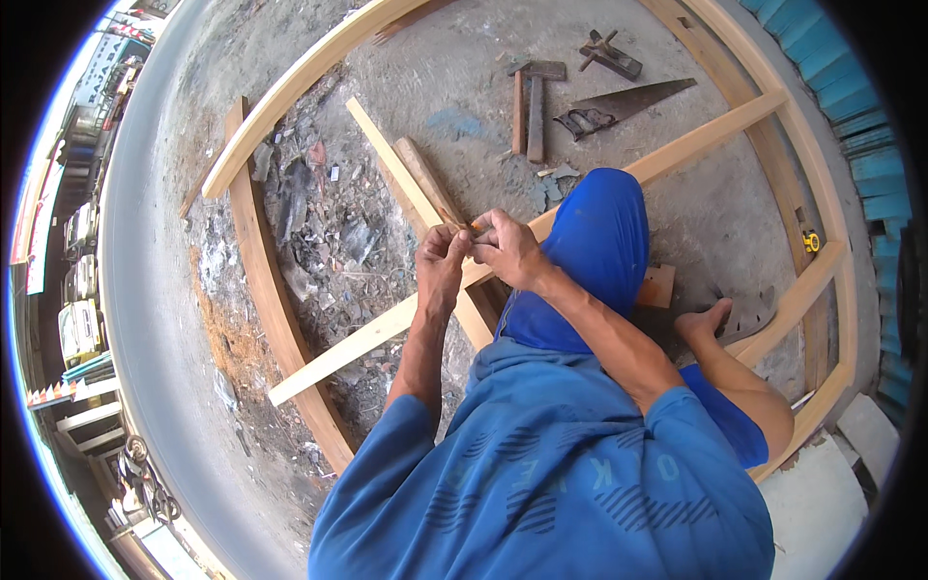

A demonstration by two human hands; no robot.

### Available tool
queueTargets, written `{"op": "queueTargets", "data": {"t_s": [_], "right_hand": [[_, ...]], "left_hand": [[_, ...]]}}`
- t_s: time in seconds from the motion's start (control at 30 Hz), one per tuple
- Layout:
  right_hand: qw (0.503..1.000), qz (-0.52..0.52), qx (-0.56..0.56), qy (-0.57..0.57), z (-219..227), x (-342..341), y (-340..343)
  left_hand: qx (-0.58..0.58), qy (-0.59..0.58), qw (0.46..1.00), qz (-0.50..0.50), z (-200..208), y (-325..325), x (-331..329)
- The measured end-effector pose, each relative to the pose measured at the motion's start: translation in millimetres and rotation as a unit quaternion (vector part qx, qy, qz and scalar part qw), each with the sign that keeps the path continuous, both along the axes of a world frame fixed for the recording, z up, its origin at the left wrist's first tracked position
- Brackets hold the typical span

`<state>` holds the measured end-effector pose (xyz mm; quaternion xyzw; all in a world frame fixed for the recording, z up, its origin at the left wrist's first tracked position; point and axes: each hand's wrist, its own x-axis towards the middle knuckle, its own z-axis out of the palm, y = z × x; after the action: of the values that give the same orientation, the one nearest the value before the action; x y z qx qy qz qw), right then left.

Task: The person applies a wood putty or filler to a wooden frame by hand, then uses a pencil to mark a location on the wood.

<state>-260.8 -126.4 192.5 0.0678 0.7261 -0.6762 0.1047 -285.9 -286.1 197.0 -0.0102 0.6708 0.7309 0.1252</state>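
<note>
My left hand (443, 261) and my right hand (510, 251) meet over the crossing of two pale wooden strips. Both are closed, fingertips pinched together around something small and dark with a touch of orange; its kind I cannot make out. Beneath them a long wooden strip (348, 346) runs from lower left to upper right, passing by my bent knee. A shorter strip (391, 166) crosses it at an angle. Close beside that one lies a darker, worn piece of wood (422, 174), its near end partly hidden by my hands.
Ahead on the concrete lie a hammer (536, 121), a handsaw (619, 108) and a wooden hand plane (615, 60). A yellow tape measure (811, 241) rests by the right-hand frame beam (822, 184). On the left, a brown beam (266, 280) borders scattered debris (324, 227). A road (159, 319) runs beyond.
</note>
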Motion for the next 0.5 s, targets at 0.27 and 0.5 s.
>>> {"op": "queueTargets", "data": {"t_s": [0.27, 0.5], "right_hand": [[0.999, -0.017, -0.027, 0.018, -4, 3, 17], [0.998, -0.032, -0.041, -0.017, 4, 4, 22]], "left_hand": [[-0.674, 0.219, 0.662, -0.244, -12, -93, 46], [-0.681, 0.251, 0.621, -0.297, -29, -65, 29]]}}
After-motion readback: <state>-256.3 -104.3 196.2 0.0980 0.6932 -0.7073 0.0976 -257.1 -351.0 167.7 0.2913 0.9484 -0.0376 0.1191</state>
